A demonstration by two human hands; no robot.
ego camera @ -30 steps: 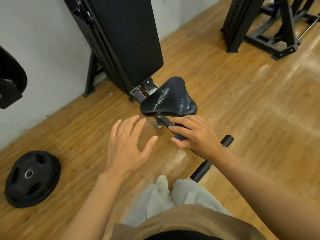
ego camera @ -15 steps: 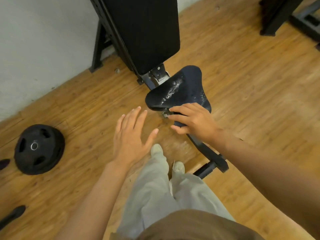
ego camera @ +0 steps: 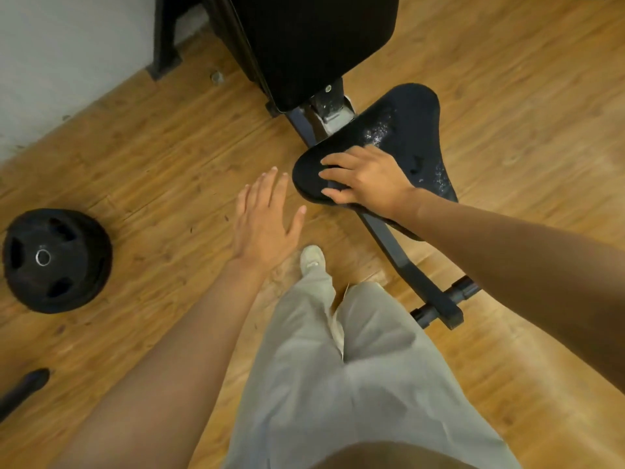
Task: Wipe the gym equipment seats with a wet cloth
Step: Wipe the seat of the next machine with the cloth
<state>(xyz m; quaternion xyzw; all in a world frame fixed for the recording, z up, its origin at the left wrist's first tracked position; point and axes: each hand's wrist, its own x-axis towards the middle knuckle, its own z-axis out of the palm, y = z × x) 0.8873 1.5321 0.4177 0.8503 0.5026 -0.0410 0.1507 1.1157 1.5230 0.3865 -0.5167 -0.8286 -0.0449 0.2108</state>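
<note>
The black padded seat (ego camera: 406,130) of a bench carries wet streaks and droplets on its far and right side. My right hand (ego camera: 365,179) lies on the seat's near left part, its fingers and thumb curved round a dark cloth (ego camera: 334,188) that shows only as a bluish fold and is hard to tell from the pad. Just left of the seat, my left hand (ego camera: 267,218) hovers over the floor with its fingers straight and holds nothing. The black backrest (ego camera: 314,38) rises behind the seat.
The bench's dark frame bar (ego camera: 399,255) runs toward me to a crossbar foot (ego camera: 446,299). A black weight plate (ego camera: 54,258) lies on the wooden floor at left, with a dark bar end (ego camera: 23,387) below it. My legs and shoe (ego camera: 313,258) stand beside the frame. A grey wall (ego camera: 67,45) is at left.
My right hand has moved up from the seat's near edge onto its top. The view has shifted closer and more downward. My left hand stays open beside the seat.
</note>
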